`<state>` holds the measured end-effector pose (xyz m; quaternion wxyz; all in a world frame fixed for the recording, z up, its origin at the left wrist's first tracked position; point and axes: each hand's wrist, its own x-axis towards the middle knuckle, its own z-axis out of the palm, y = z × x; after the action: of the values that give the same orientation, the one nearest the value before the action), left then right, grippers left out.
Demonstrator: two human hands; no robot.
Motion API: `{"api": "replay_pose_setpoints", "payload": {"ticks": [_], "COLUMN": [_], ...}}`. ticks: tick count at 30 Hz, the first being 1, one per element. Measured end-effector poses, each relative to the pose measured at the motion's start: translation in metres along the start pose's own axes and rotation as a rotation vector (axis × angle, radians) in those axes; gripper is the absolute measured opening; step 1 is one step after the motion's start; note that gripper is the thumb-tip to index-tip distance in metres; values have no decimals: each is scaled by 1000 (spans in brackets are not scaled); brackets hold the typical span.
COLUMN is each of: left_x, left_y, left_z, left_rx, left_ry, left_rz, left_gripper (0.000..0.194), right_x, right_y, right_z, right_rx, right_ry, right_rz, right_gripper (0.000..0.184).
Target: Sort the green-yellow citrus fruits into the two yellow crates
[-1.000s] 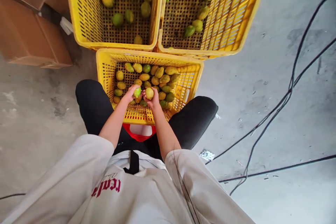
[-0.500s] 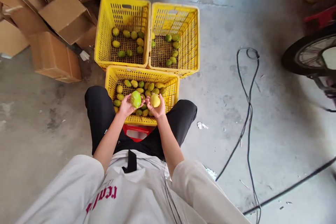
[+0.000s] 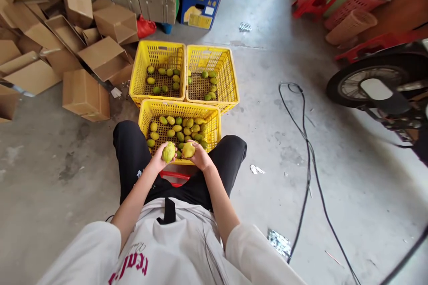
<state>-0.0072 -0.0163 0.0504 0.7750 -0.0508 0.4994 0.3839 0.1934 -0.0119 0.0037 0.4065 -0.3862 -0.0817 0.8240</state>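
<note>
My left hand [image 3: 158,159] is closed around a greenish-yellow lemon [image 3: 168,152] with bumpy skin. In my right hand [image 3: 201,156] is a smoother yellow lemon [image 3: 188,149], gripped by the fingers. Both hands are side by side over the near edge of a yellow plastic crate [image 3: 217,136] between my knees, the two lemons a little apart. Several green and yellow lemons [image 3: 177,128] lie on that crate's slotted bottom. Behind it stand a left yellow crate [image 3: 135,81] and a right yellow crate [image 3: 230,78], each with several lemons inside.
Open cardboard boxes [image 3: 85,93] are heaped at the left. A blue carton [image 3: 199,11] stands at the back. Black cable [image 3: 309,147] loops over the floor on the right, near a motorcycle wheel [image 3: 354,81]. Part of a red stool [image 3: 175,175] shows below me.
The view has tilted up, bringing more of the background in. Both hands have drawn back toward the near crate edge, still holding their lemons, and the left lemon shows a yellower side.
</note>
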Motion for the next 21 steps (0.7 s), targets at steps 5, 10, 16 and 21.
{"api": "replay_pose_setpoints", "payload": {"ticks": [5,10,16,21], "left_x": [1,12,26,33], "left_y": [4,-3,-16,-16], "left_z": [-3,-10,-6,-3], "left_rx": [-186,-111,-51,-144], "left_ry": [-68,-164,-179,-3], "left_rz": [80,138,10,5], "left_gripper": [36,24,16,11], "right_x": [-1,6,21,24], "right_y": [-5,2,12,11], "right_z": [3,5,6,1], "right_rx": [53,142,192,209], "right_ry": [-104,-31,126,149], "right_rz": [-48,7,100,21], "right_gripper": [36,27,17,15]}}
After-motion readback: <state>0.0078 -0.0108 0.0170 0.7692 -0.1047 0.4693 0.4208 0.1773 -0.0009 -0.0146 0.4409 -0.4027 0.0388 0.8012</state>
